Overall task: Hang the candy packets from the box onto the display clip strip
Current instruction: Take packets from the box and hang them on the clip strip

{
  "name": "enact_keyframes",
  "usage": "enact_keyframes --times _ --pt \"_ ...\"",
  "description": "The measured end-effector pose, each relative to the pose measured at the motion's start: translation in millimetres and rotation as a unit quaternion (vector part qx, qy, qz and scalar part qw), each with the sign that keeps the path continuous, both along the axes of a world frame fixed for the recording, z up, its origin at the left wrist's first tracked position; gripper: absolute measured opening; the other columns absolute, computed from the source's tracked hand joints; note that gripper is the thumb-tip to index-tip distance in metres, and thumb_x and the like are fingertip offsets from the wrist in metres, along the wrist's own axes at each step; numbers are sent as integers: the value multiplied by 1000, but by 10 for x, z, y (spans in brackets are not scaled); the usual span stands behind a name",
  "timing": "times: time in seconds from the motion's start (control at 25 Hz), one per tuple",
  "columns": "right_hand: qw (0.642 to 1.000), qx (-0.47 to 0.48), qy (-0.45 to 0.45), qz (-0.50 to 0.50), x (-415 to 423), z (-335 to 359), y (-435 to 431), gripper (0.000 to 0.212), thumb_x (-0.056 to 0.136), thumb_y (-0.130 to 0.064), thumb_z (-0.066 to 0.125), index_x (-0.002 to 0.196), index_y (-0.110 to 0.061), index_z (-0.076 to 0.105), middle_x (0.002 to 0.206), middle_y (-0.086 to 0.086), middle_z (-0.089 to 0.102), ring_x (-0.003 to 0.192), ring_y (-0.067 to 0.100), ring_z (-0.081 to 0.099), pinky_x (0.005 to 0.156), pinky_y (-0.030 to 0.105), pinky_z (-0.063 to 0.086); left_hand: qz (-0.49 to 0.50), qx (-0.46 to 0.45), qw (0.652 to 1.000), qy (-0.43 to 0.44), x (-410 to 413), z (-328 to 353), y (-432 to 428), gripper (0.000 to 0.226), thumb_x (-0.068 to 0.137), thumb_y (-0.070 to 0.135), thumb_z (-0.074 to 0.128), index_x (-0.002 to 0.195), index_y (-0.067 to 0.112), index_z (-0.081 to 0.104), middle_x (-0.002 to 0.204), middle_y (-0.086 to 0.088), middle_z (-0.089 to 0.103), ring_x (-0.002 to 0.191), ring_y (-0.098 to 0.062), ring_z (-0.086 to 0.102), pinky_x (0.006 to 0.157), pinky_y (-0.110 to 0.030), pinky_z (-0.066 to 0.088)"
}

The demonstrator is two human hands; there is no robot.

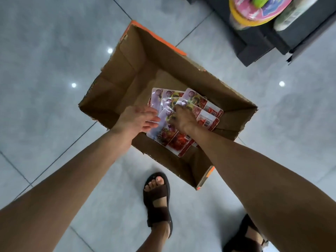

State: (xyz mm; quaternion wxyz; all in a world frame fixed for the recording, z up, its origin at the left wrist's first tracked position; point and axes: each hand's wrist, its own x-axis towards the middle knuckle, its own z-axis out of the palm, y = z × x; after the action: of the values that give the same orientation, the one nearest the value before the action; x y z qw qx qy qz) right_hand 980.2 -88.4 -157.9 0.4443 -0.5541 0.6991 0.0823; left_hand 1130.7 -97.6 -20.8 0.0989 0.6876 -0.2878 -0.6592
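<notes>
head view | steep downward look | near box (pixel 127 70) | floor (pixel 45 51)

Candy packets (pixel 211 109) partly beneath hands (pixel 140 118) (pixel 183 119)

This is looking like a shop: a dark display shelf (pixel 258 46) is standing on a glossy tiled floor (pixel 45 51), carrying brightly wrapped goods (pixel 254 11), while a cardboard box (pixel 127 70) is holding many identical barcoded candy packets (pixel 209 106).

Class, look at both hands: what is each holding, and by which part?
The right hand grips the fanned candy packets near their hang-hole ends, inside the box. The left hand is open and holds nothing.
</notes>
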Motion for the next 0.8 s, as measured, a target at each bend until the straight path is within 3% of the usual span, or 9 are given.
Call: enact_keyframes --times 0.12,0.2,0.28,0.36,0.44,0.56,0.68,0.76,0.8 --pt "999 -39 8 11 7 -5 53 21 91 -22 61 107 -11 66 111 14 68 105 31 62 86 32 47 5 7 1000 -16 20 34 3 26 96 4 46 116 -6 58 84 -12 70 65 -15 68 64 -17 55" --pt "998 -48 -20 28 -59 177 103 14 91 -21 60 101 -12 66 105 12 69 102 30 63 84 32 47 15 12 1000 -16 10 141 14 29 96 4 47 120 -8 57 106 -20 65 68 -14 68 66 -17 56" --pt "996 -55 -68 20 -178 517 163 9 93 -22 58 96 -16 63 100 9 68 99 28 62 82 33 48 -6 -13 999 -51 -53 323 26 25 92 2 55 115 -3 61 112 -22 65 75 -16 67 67 -17 54" --pt "990 -67 -121 -6 -332 930 227 9 96 -25 53 100 -19 58 103 4 65 99 23 62 84 33 52 -52 -55 992 -98 -154 539 33 27 85 4 66 111 6 62 114 -15 66 92 -18 62 71 -16 49" --pt "982 -94 -159 -38 -564 1493 243 16 97 -29 50 110 -22 56 110 2 66 100 20 65 89 34 56 -121 -133 974 -138 -306 941 27 42 81 16 73 120 14 57 117 3 60 107 -13 56 77 -15 45" --pt "959 -146 -219 -105 -941 2481 236 10 96 -19 51 90 -25 57 93 -2 68 85 13 66 72 29 56 -234 -274 915 -183 -540 1704 3 62 80 34 73 135 22 47 131 11 51 122 -7 45 98 -20 36" --pt "948 -168 -240 -127 -1336 3500 273 34 93 -10 53 71 -32 42 63 -19 55 62 -1 53 58 16 38 -295 -341 877 -167 -834 2514 0 49 79 34 73 123 19 59 114 14 58 105 -3 51 80 0 31" --pt "938 -185 -256 -140 -1643 4172 356 21 90 -14 56 73 -22 47 66 -13 60 63 5 53 59 28 43 -306 -357 868 -159 -1078 3111 28 30 80 32 73 103 14 69 96 5 69 84 -11 61 66 -8 39" --pt "931 -195 -266 -156 -1789 4444 403 11 87 -18 58 79 -13 52 73 -2 64 70 18 57 65 40 46 -303 -366 865 -162 -1197 3398 54 24 81 32 73 93 12 71 85 -1 71 75 -16 62 63 -18 41"
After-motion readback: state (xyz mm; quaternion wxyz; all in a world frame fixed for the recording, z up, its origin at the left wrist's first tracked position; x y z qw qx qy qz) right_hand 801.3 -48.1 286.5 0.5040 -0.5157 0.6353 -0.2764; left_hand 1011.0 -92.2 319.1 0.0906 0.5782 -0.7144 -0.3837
